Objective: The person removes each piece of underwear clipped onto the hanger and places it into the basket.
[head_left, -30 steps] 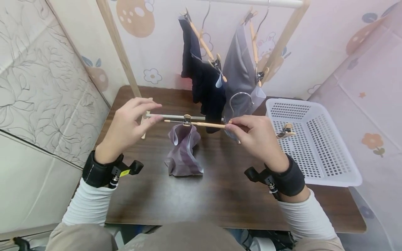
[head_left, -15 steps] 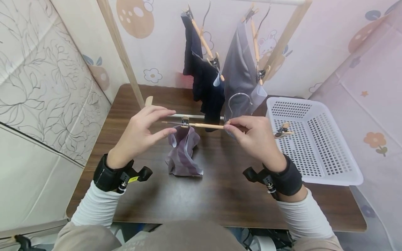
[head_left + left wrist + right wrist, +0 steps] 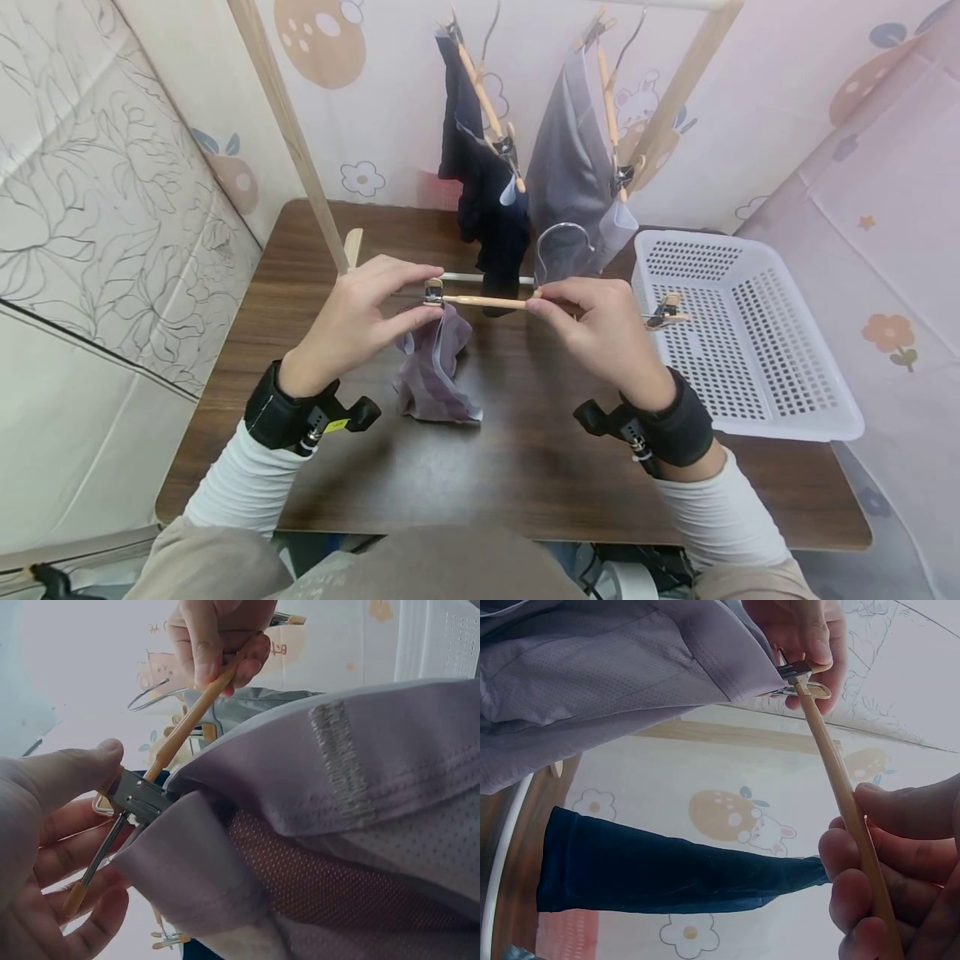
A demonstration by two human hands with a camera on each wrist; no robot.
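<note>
Centrally placed: dark wooden table, with wooden drying rack at rear and white perforated basket at right edge. Hung from rack: dark navy garment and grey garment, both directly behind the hands. Held above table, roughly level: wooden clip hanger, metal clip gripping mauve garment, lower part bunched on tabletop. Left hand: thumb and fingers pinching the clip at hanger's left end. Right hand: fingers curled round the bar near the hook. Left wrist view only: clip jaws biting the fabric hem, mesh lining visible. Right wrist view only: bar running between right fingers and far clip.
</note>
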